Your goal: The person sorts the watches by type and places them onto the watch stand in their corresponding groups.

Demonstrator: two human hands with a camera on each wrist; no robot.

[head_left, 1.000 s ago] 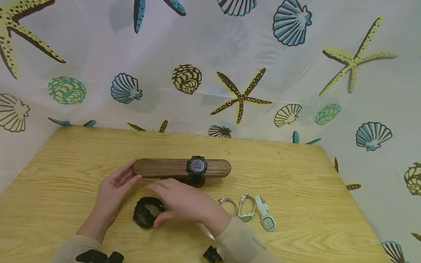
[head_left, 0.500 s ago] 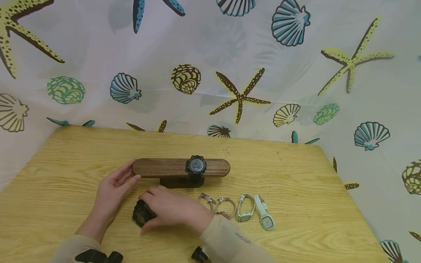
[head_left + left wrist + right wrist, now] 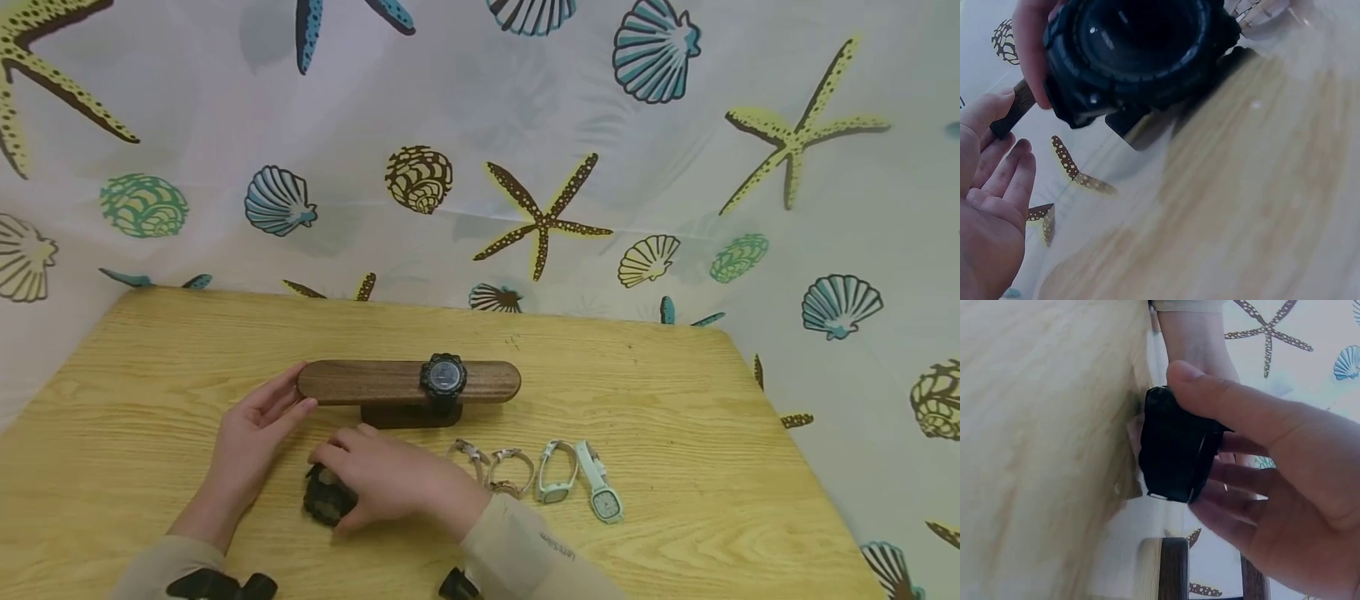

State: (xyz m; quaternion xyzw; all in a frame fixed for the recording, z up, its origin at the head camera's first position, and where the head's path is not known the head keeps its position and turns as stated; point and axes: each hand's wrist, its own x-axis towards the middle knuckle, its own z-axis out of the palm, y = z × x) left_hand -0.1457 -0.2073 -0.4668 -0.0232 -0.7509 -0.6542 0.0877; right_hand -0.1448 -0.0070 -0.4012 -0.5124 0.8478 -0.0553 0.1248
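My left hand (image 3: 243, 442) pinches the left end of a dark wooden watch stand (image 3: 356, 382) between thumb and fingers. A black digital wristwatch (image 3: 445, 377) is mounted right of the middle of the stand's bar. In front of the stand, my right hand (image 3: 397, 475) grips a second chunky black wristwatch (image 3: 328, 498), thumb on the near side and fingers on the far side. The right wrist view shows this held watch (image 3: 1175, 450) between thumb and fingers. Its round face fills the top of the left wrist view, beyond my left hand (image 3: 991, 212).
To the right of my right hand lie two slim bracelet-like watches (image 3: 512, 473), one partly behind the forearm. Beside them are a pale-green watch (image 3: 557, 492) and another pale watch (image 3: 606, 502). A shell-and-starfish curtain (image 3: 337, 208) hangs behind the wooden table (image 3: 712, 433).
My right hand has come down and left onto the loose black watch and now grips it; the watch has turned so its strap opening no longer shows. My left hand stays at the stand's end.
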